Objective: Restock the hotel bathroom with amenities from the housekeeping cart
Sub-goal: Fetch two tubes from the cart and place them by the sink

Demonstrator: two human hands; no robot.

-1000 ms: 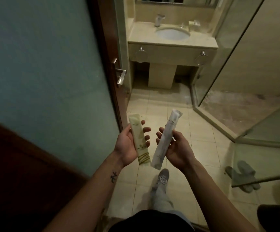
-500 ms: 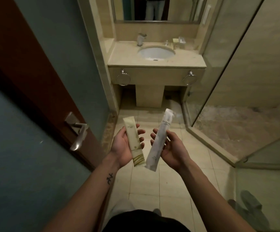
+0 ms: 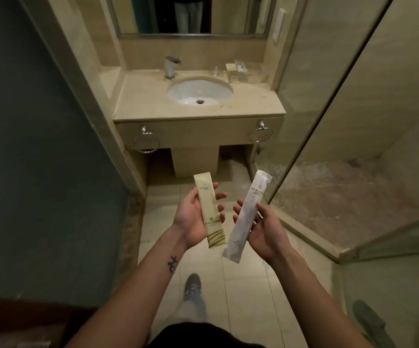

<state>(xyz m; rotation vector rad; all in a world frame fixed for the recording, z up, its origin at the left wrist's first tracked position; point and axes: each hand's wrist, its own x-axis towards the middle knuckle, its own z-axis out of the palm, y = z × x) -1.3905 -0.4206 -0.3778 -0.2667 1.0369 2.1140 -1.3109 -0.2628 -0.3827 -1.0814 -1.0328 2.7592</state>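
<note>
My left hand [image 3: 193, 217] is palm up and holds a long cream-yellow amenity packet [image 3: 209, 209] with green stripes at its near end. My right hand [image 3: 263, 229], also palm up, holds a longer white amenity packet [image 3: 246, 218] that tilts to the right. Both hands hover over the tiled floor [image 3: 243, 280], a step short of the beige vanity counter [image 3: 143, 101] with its white sink [image 3: 199, 92].
A chrome faucet [image 3: 172, 66], a small glass [image 3: 215, 70] and a tray of amenities [image 3: 236, 67] sit at the back of the counter. Two towel rings [image 3: 147, 143] hang below it. A glass shower wall [image 3: 328, 116] stands on the right, a green wall [image 3: 40, 146] on the left.
I have walked through the doorway into the bathroom; the door and its handle have left view and the vanity is closer. Both hands still carry their packets in the same pose.
</note>
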